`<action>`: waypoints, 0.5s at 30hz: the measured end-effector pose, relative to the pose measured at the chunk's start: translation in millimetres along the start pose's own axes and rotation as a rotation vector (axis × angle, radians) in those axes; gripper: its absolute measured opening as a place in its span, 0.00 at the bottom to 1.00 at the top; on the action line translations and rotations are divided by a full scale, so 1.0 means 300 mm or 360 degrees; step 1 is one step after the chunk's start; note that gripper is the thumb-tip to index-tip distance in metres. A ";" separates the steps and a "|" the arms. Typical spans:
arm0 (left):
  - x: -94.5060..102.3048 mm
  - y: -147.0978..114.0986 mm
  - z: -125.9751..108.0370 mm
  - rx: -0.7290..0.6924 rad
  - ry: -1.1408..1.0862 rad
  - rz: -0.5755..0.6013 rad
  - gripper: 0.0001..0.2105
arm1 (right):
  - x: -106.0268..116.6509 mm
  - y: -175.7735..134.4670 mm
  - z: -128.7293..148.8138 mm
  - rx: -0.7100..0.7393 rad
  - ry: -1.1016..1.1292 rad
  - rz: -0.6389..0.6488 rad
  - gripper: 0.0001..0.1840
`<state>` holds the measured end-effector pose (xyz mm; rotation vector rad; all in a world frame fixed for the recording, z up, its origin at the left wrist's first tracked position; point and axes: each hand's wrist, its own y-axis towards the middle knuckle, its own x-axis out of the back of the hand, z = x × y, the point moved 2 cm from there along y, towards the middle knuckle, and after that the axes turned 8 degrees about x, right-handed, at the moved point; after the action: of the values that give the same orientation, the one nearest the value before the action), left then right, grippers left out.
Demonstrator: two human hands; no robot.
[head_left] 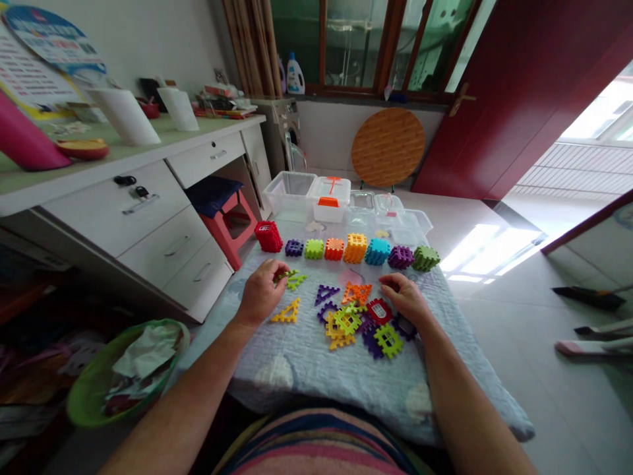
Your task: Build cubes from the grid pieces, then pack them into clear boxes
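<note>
My left hand pinches a lime-green triangular building piece at the left of the cloth-covered table. Just below it lies a yellow triangle piece. My right hand is held with fingers apart, nothing in them, beside a mixed pile of interlocking pieces. In that pile are a red square piece, a lime square piece and orange triangle pieces. A purple triangle piece lies at the pile's upper left.
Across the table runs a row of colour-sorted stacks, from a red stack to a green stack. Behind them stand clear plastic boxes and a white-lidded box. A stool and a green basket are at left.
</note>
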<state>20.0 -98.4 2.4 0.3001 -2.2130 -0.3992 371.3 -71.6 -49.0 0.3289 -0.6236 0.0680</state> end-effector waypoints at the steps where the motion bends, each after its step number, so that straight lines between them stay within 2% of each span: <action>1: -0.009 0.005 -0.010 -0.0082 0.0108 -0.0011 0.06 | 0.000 -0.001 0.001 -0.0001 -0.0005 0.0003 0.14; 4: -0.030 0.023 -0.009 -0.0252 0.0402 0.0113 0.09 | 0.000 -0.002 0.003 0.0001 -0.0037 0.0010 0.14; 7: -0.031 0.032 0.025 -0.0330 0.0458 0.0524 0.07 | 0.000 -0.001 0.003 0.0016 -0.0055 0.0011 0.14; 9: -0.013 0.033 0.051 -0.0319 0.0358 0.0735 0.12 | 0.000 0.000 0.002 0.0023 -0.0063 0.0018 0.14; 12: 0.024 0.043 0.082 -0.0248 0.0201 0.0744 0.17 | -0.002 0.001 -0.001 0.0024 -0.0056 0.0048 0.14; 15: 0.030 0.069 0.099 -0.0212 0.0186 0.0744 0.21 | -0.003 0.000 -0.004 0.0021 -0.0039 0.0038 0.14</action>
<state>-10.4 -77.2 -1.0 -0.2583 -2.0491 -0.2607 371.1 -71.3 -50.5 0.3356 -0.6514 0.0909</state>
